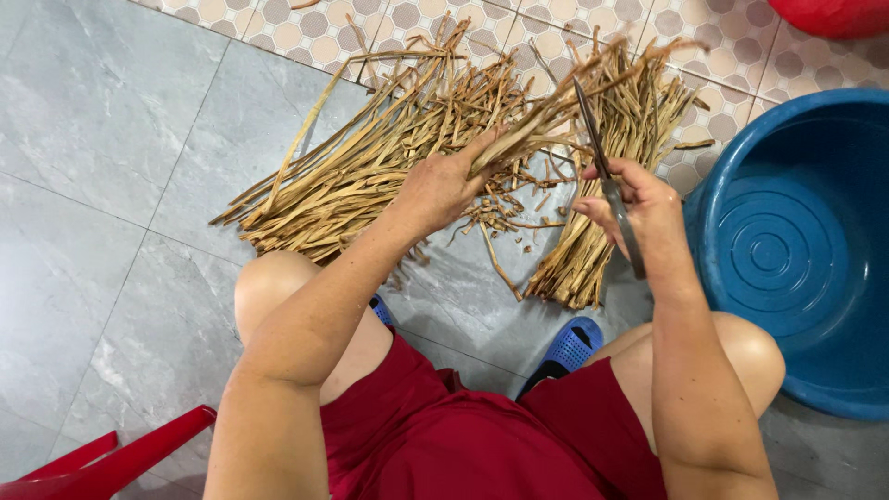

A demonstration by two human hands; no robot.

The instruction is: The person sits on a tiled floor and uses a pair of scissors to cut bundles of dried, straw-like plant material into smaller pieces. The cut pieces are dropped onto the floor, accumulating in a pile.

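Note:
My left hand (443, 185) grips a bunch of dried tan strips (565, 97) and holds it up, its ends pointing to the upper right. My right hand (639, 208) holds a pair of metal scissors (607, 176), the blades raised against the bunch near its middle. On the floor lie two piles of the same dried strips: a wide fan on the left (370, 167) and a tighter bundle on the right (602, 241). Short cut scraps (505, 213) are scattered between the piles.
A large blue plastic basin (815, 370) stands at the right, beside my right knee. A red plastic chair leg (120, 458) shows at the lower left. Blue slippers (569, 347) are on my feet. A red object (833, 14) sits at the top right corner. The floor is grey tile.

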